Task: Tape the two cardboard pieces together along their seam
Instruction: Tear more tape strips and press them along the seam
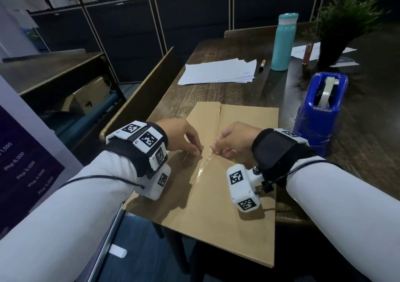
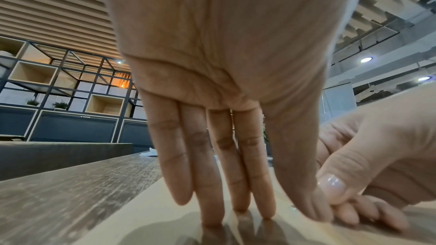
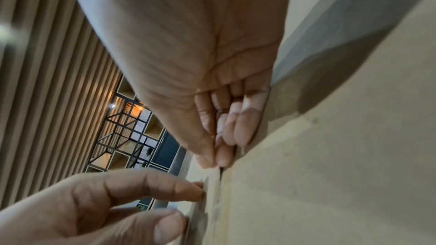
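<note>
2 cardboard pieces (image 1: 220,197) flat on tabletop (image 1: 173,100), near edge overhanging at 6 o'clock. Seam (image 1: 219,119) partly hidden under both hands; clear tape (image 1: 202,168) on it hard to make out, only glare shows. Left hand (image 1: 181,136): fingers straight, tips pressing cardboard just at 9 o'clock of seam. Right hand (image 1: 233,139): thumb and forefinger pinch the tape end at the seam. 1 blue tape dispenser (image 1: 320,108) at 3 o'clock, 1 teal bottle (image 1: 282,41) at 1 o'clock, 1 paper stack (image 1: 218,71) at 12.

An office. Dark filing cabinets (image 1: 121,32) line the wall behind a wooden desk (image 1: 216,91). On the desk lie papers (image 1: 218,71), a pen (image 1: 263,64) and a tape dispenser (image 1: 320,108).
</note>
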Available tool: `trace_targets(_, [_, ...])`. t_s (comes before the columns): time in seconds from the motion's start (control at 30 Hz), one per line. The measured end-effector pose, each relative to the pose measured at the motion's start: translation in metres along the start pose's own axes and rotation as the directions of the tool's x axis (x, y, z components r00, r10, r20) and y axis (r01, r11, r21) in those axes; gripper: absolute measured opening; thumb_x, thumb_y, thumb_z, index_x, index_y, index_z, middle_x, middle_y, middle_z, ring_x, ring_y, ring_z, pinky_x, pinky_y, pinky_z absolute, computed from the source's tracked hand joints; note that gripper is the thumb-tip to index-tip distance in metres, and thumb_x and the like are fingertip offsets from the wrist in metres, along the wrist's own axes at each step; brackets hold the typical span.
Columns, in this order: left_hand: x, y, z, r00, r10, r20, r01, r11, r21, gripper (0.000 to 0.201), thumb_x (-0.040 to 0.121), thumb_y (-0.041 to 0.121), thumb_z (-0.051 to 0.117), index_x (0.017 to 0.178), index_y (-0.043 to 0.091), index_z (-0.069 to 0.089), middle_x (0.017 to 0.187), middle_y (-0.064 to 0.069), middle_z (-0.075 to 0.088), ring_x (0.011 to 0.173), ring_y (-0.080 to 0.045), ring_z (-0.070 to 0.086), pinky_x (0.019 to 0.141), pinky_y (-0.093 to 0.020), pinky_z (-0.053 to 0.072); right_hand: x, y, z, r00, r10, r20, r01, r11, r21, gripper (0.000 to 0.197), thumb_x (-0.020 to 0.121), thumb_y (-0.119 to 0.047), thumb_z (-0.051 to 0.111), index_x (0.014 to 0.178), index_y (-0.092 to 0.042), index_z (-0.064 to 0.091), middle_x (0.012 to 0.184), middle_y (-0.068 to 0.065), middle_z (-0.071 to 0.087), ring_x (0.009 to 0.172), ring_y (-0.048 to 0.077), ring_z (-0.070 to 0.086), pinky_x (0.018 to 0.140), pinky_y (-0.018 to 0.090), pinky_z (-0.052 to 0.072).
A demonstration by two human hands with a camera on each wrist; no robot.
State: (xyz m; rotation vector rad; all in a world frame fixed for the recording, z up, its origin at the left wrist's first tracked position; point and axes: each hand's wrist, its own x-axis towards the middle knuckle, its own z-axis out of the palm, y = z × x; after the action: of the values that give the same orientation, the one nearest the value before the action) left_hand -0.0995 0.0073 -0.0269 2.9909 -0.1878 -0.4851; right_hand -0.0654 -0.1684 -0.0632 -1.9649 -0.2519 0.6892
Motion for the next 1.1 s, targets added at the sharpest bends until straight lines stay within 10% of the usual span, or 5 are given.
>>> trace_targets(0.3, [0.006, 0.003, 0.0, 0.998, -0.054, -0.013, 0.053, 0.998, -0.016, 0.027, 0.069, 0.054, 0.076, 0.091, 0.037, 0.073, 0.096, 0.019, 0.071, 0.095, -0.006, 0.06, 0.083, -0.027, 0.048, -0.001, 0.001, 0.002, 1.0, -0.019, -0.01, 0.019, 1.0, -0.005, 0.011, 0.086, -0.001, 0.065, 0.075, 0.0, 0.066, 0.066, 0.007, 0.061, 0.058, 0.011, 0.052, 0.05, 0.018, 0.043])
trace_targets(0.77, [0.015, 0.013, -0.001, 0.991, -0.124, -0.047, 0.124, 0.992, 0.005, 0.044, 0.063, 0.059, 0.077, 0.092, 0.027, 0.073, 0.092, 0.008, 0.071, 0.089, -0.012, 0.063, 0.061, -0.021, 0.042, 0.001, 0.004, 0.003, 0.997, -0.055, -0.049, 0.052, 0.997, -0.054, 0.018, 0.084, -0.004, 0.067, 0.066, -0.005, 0.065, 0.064, 0.005, 0.062, 0.061, 0.014, 0.056, 0.058, 0.02, 0.049])
trace_targets(1.1, [0.025, 0.017, 0.007, 0.991, -0.128, -0.032, 0.131, 0.988, 0.081, 0.043, 0.055, 0.061, 0.081, 0.08, 0.028, 0.067, 0.085, 0.009, 0.07, 0.081, -0.014, 0.063, 0.066, -0.029, 0.05, -0.001, 0.003, 0.002, 0.997, -0.072, -0.032, 0.069, 0.994, -0.079, 0.019, 0.086, -0.004, 0.066, 0.067, -0.005, 0.065, 0.062, 0.004, 0.061, 0.061, 0.012, 0.055, 0.061, 0.02, 0.05])
